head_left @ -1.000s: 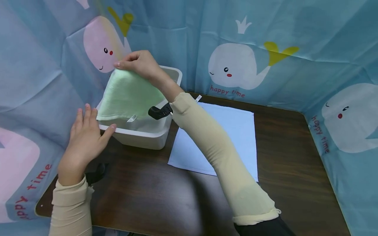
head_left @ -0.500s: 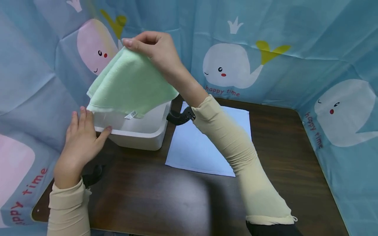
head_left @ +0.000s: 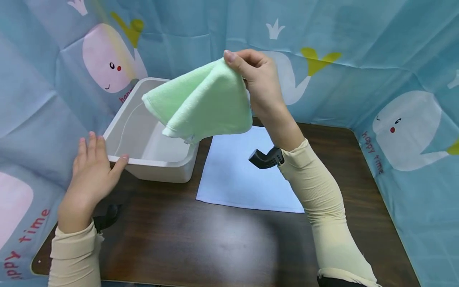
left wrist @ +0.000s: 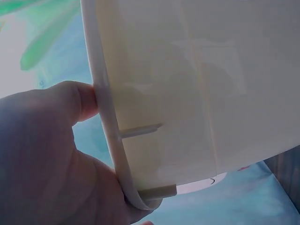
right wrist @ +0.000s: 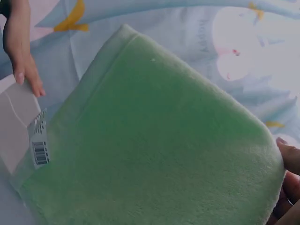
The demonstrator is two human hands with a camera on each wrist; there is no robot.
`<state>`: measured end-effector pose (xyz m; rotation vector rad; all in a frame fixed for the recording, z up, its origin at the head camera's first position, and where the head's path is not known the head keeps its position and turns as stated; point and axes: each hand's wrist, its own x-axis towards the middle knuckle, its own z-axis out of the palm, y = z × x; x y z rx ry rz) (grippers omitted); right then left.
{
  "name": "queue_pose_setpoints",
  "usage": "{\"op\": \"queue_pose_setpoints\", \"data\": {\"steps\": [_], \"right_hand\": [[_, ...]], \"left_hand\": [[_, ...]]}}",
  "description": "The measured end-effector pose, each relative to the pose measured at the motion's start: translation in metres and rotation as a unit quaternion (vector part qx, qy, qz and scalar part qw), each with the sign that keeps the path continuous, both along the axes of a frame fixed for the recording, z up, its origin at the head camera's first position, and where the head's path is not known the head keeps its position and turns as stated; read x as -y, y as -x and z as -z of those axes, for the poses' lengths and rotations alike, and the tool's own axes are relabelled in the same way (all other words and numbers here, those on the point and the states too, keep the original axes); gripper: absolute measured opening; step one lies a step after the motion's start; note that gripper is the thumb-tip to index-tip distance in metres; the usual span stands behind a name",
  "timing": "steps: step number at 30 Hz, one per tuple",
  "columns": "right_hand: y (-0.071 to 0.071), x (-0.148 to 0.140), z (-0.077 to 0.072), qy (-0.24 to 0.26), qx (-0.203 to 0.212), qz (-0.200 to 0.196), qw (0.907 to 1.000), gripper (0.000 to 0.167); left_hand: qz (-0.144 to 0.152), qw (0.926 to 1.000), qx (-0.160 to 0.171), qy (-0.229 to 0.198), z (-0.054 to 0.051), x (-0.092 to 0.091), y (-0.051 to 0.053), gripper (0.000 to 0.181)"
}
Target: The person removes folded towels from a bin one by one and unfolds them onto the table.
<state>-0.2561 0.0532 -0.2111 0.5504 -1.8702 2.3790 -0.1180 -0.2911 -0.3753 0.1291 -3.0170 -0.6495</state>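
Note:
My right hand (head_left: 264, 81) pinches one corner of a light green towel (head_left: 218, 105) between thumb and fingers. Held in the air, the towel hangs in folds over the right side of a white plastic bin (head_left: 161, 172). A white label (right wrist: 40, 152) with a barcode shows at its edge in the right wrist view. My left hand (head_left: 89, 175) rests on the bin's near left corner, fingers straight and thumb spread. In the left wrist view the thumb (left wrist: 86, 101) touches the rim. Below the right hand, a pale blue cloth (head_left: 240, 179) lies flat on the table.
The dark wooden table (head_left: 172, 239) carries the bin at the back left and the blue cloth beside it. Blue whale-print curtains (head_left: 179, 44) close in the back and both sides. A black wrist camera (head_left: 267, 157) is strapped to the right wrist.
My right hand has lifted the green towel up out of the bin and carried it to the right. The left hand stays at the bin's corner.

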Motion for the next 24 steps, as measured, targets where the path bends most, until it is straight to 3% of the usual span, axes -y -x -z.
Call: {"op": "queue_pose_setpoints", "data": {"steps": [7, 10, 14, 19, 21, 24], "right_hand": [[-0.01, -0.039, 0.009, 0.034, -0.011, 0.046, 0.9983, 0.011], [-0.013, -0.055, 0.018, 0.024, -0.004, 0.068, 0.9974, 0.009], [-0.018, -0.076, 0.036, 0.008, 0.01, 0.094, 0.9955, 0.007], [-0.027, -0.102, 0.058, 0.007, 0.008, 0.134, 0.991, 0.007], [-0.03, -0.112, 0.065, 0.011, 0.01, 0.15, 0.9887, 0.007], [-0.034, -0.125, 0.075, 0.014, 0.021, 0.167, 0.9856, 0.006]], "left_hand": [[-0.001, 0.9999, -0.009, -0.006, 0.0, 0.005, 0.002, 0.088], [0.005, 0.9989, -0.047, 0.004, -0.002, 0.001, 0.0, 0.084], [0.034, 0.9903, -0.134, 0.015, -0.009, -0.018, -0.002, 0.083], [0.13, 0.963, -0.235, 0.023, -0.019, -0.053, -0.005, 0.079], [0.177, 0.9486, -0.261, 0.03, -0.019, -0.07, -0.004, 0.074], [0.245, 0.9312, -0.267, 0.038, -0.017, -0.095, -0.001, 0.074]]}}
